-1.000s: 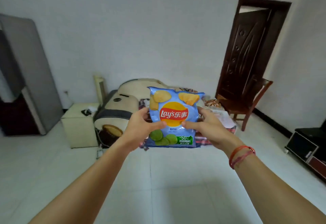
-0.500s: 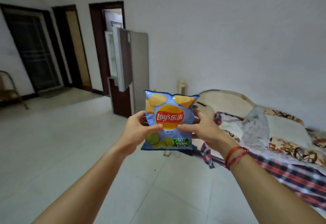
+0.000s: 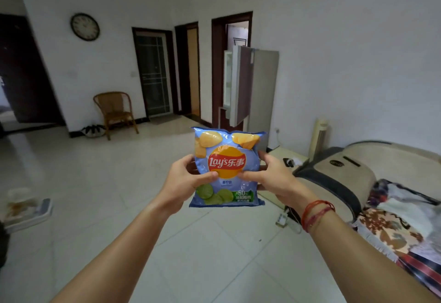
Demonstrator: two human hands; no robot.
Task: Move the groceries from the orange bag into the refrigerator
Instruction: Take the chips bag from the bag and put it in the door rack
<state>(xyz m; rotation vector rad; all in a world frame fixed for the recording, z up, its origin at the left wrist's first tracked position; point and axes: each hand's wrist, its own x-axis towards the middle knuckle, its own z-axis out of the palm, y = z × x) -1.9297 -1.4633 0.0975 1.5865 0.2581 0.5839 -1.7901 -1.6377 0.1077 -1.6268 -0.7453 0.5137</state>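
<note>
Chip bag (image 3: pixel 226 171): held upright at arm's length over the tiled floor (image 3: pixel 214 255), label facing the camera. Left hand (image 3: pixel 182 181) grips its left edge, thumb across the front, fingers behind. Right hand (image 3: pixel 270 178) grips its right edge the same way; red cords circle that wrist. Fridge (image 3: pixel 253 90) stands against the far wall, directly behind and above the bag, upper door swung open. Bed (image 3: pixel 386 207) lies to the right; wicker chair (image 3: pixel 114 111) far left.

One chip bag (image 3: pixel 226 169), two hands (image 3: pixel 183 181) (image 3: pixel 274 178), one refrigerator (image 3: pixel 262 88), one wicker chair (image 3: pixel 114 109), one wall clock (image 3: pixel 85 27), one bed (image 3: pixel 372 159)
</note>
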